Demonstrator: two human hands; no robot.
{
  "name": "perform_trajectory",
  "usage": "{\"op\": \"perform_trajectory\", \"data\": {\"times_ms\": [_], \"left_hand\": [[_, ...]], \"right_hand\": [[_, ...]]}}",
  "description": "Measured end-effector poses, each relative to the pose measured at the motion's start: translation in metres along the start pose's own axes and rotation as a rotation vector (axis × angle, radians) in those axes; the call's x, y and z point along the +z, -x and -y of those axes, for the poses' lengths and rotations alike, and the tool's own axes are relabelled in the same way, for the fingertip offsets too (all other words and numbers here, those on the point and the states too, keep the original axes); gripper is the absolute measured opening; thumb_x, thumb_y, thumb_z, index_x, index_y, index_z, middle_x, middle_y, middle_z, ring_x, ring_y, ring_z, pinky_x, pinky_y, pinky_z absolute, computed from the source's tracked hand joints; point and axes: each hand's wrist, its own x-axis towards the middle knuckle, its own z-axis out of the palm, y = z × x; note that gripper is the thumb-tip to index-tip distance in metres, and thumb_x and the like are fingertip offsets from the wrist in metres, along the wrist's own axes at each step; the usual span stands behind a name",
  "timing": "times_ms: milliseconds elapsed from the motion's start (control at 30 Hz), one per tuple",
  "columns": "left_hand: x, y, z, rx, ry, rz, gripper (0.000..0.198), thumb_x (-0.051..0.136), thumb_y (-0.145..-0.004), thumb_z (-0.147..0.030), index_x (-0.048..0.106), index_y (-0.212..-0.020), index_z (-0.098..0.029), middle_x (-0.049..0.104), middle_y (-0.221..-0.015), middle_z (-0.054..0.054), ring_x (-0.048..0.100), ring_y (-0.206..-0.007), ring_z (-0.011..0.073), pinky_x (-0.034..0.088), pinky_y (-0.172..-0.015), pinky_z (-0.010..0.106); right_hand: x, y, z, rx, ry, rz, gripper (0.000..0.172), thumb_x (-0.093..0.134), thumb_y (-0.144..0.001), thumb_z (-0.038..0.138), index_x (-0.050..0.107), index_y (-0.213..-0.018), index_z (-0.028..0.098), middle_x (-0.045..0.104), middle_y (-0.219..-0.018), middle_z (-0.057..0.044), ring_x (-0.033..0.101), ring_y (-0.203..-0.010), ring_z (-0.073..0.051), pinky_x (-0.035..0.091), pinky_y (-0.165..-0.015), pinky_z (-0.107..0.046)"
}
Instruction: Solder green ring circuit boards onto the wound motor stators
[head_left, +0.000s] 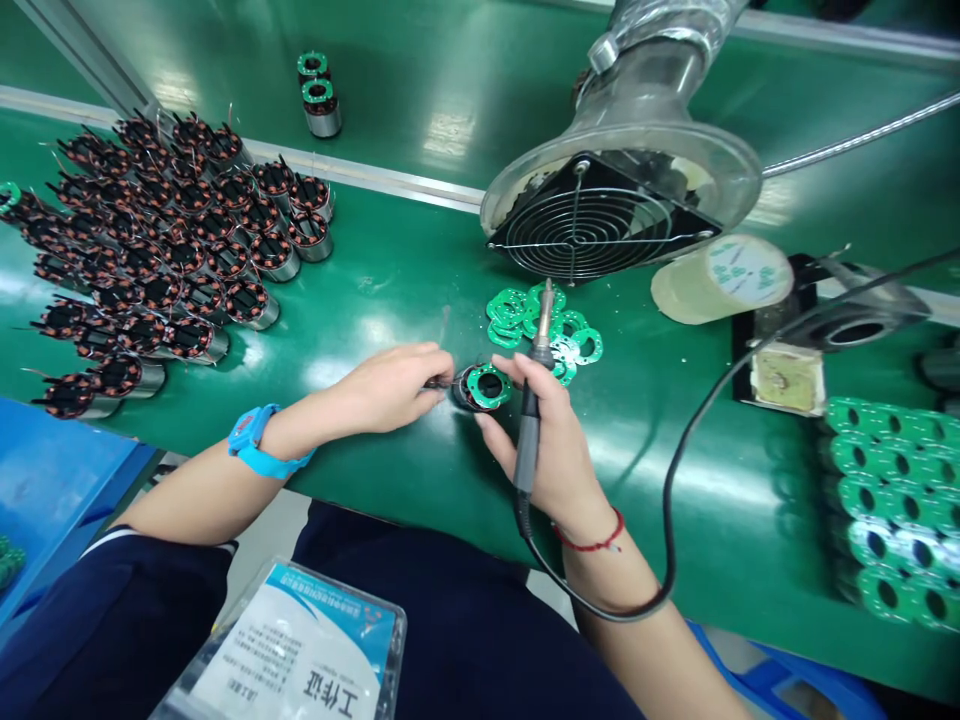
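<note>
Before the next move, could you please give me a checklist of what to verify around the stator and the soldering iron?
1. Soldering iron gripped in the right hand: ok.
2. Its tip off the stator, pointing away over the loose ring boards: ok.
3. Green ring board on top of the stator: ok; seated flush, cannot tell.
4. Left hand pinching a dark piece at the stator's side: ok; what it is, cannot tell.
5. Fume extractor facing the work: ok; running, cannot tell.
6. Cable trailing right, off the stator: ok.
</note>
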Motion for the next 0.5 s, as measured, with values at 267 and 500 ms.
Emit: {"op": "perform_trajectory", "data": {"times_ms": [267,500], "left_hand": [[0.010,-0.008,-0.007,-0.079,0.432,-0.176,0.007,0.056,-0.085,-0.011,0.057,-0.080,-0.016,0.057,-0.074,-0.002,0.051,-0.066,0.0100,0.041,-0.063,0.023],[0.014,-0.009,-0.006,-0.167,0.541,-0.161,0.004,0.057,-0.086,-0.015,0.058,-0.082,-0.015,0.059,-0.071,-0.003,0.053,-0.066,0.0097,0.042,-0.061,0.022]], "right_hand": [[0.001,-0.001,0.004,-0.077,0.086,-0.036,0.068,0.067,-0.088,0.032,0.032,-0.146,0.030,0.065,-0.125,-0.010,0.060,-0.114,-0.031,0.052,-0.091,-0.050],[-0.001,-0.005,0.017,-0.196,0.131,0.006,0.065,0.059,-0.089,0.020,0.032,-0.146,0.035,0.067,-0.126,-0.005,0.057,-0.123,-0.029,0.047,-0.095,-0.050]]}}
